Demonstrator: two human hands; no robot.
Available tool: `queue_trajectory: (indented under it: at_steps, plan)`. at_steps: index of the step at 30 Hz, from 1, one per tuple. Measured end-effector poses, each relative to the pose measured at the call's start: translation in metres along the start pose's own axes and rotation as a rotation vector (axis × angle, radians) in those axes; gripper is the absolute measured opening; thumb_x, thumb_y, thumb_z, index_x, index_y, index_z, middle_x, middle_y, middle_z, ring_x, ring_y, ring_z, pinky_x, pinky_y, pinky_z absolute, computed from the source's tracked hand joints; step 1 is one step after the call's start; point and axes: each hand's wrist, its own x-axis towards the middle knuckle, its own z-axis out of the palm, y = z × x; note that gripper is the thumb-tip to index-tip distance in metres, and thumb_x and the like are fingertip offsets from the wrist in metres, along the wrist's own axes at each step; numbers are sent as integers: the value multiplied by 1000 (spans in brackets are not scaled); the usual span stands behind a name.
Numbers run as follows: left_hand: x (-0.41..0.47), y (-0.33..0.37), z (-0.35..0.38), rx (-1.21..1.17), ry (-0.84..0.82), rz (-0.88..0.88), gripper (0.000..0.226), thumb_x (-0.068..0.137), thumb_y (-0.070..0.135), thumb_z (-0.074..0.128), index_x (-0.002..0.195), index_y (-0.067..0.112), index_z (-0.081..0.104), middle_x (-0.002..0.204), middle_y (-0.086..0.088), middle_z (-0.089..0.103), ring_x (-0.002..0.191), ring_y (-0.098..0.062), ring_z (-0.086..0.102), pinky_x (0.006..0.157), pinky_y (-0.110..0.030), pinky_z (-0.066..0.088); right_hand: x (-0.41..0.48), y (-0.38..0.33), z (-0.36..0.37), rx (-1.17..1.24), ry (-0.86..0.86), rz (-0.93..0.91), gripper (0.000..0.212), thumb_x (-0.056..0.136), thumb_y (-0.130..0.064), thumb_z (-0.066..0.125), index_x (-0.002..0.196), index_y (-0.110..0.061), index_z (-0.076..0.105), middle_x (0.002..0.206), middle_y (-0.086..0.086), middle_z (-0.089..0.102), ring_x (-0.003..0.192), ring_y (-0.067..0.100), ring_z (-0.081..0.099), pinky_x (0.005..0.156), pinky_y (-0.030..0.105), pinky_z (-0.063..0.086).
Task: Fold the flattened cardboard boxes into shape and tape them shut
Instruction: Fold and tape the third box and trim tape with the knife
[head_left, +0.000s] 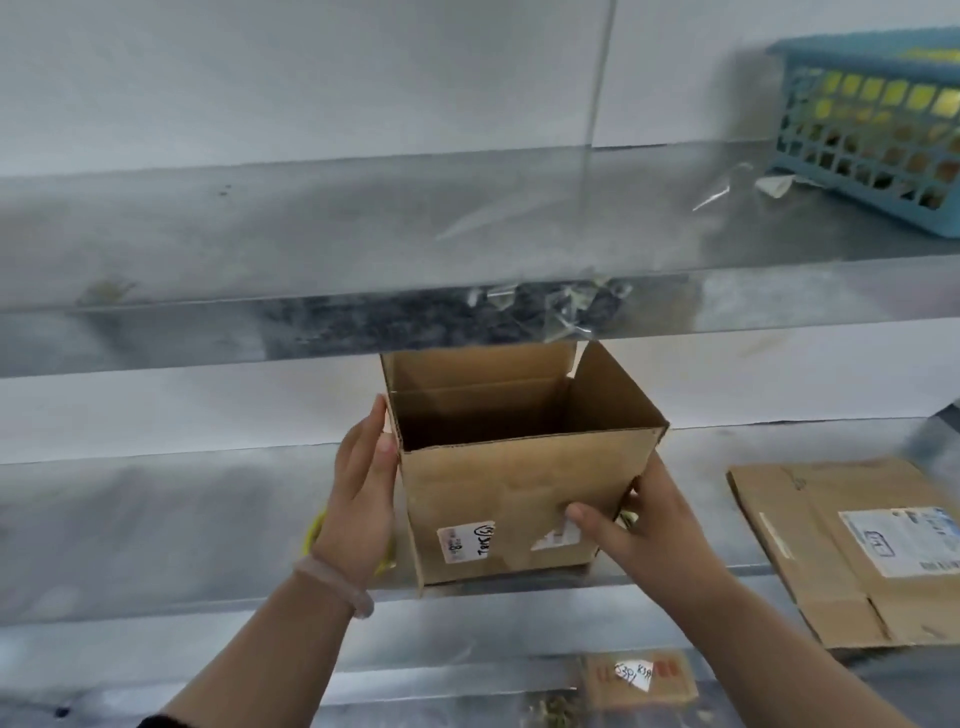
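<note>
A brown cardboard box (514, 478) stands folded into shape on the steel shelf (156, 519), its top open and its flaps standing up. White labels are stuck on its front wall. My left hand (363, 499) lies flat against the box's left wall. My right hand (644, 525) grips the lower right corner, thumb on the front wall. A yellow tape roll (316, 530) peeks out behind my left hand. A flattened cardboard box (841, 551) with a white label lies on the shelf to the right.
An upper steel shelf (311, 249) hangs close above the box, with clear tape scraps (566, 306) stuck on its front edge. A blue plastic basket (872, 130) stands on it at the far right. Another piece of cardboard (639, 680) lies on the level below.
</note>
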Motion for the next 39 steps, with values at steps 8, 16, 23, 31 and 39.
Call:
queue_trajectory:
  at_steps: [8, 16, 23, 31, 39]
  plan:
    - [-3, -1, -17, 172, -177, 284, 47, 96, 20, 39, 129, 51, 51, 142, 19, 37, 135, -2, 34, 110, -18, 32, 3, -6, 9, -133, 46, -233, 79, 76, -70, 63, 145, -51, 31, 145, -22, 39, 130, -4, 41, 101, 25, 45]
    - [8, 22, -33, 39, -383, 138, 67, 79, 74, 52, 120, 22, 61, 140, 12, 41, 120, 0, 51, 85, -17, 50, 19, -27, 5, -190, 111, -222, 36, 85, -63, 47, 115, -48, 59, 139, -29, 46, 123, -4, 47, 96, 30, 49]
    - [26, 27, -28, 202, -239, 24, 91, 85, 19, 71, 147, 46, 11, 132, 22, 36, 117, 1, 45, 68, -13, 52, 39, -40, -1, -32, -19, -31, 97, 81, -29, 78, 152, -46, 14, 140, -28, 36, 115, -7, 49, 78, 18, 54]
    - [46, 32, -37, 260, -328, 127, 81, 74, 24, 81, 129, 52, 28, 126, 21, 42, 106, -2, 50, 72, -20, 53, 70, -55, -18, -219, -155, -65, 101, 70, -36, 86, 146, -35, 19, 144, -21, 33, 103, 3, 55, 78, 22, 52]
    - [23, 9, -35, 245, -400, 135, 44, 81, 65, 55, 124, 55, 48, 150, 22, 25, 138, 5, 24, 108, -24, 36, 36, -37, 2, -53, -136, -22, 47, 84, -57, 63, 129, -58, 49, 145, -30, 28, 129, -15, 31, 100, 16, 35]
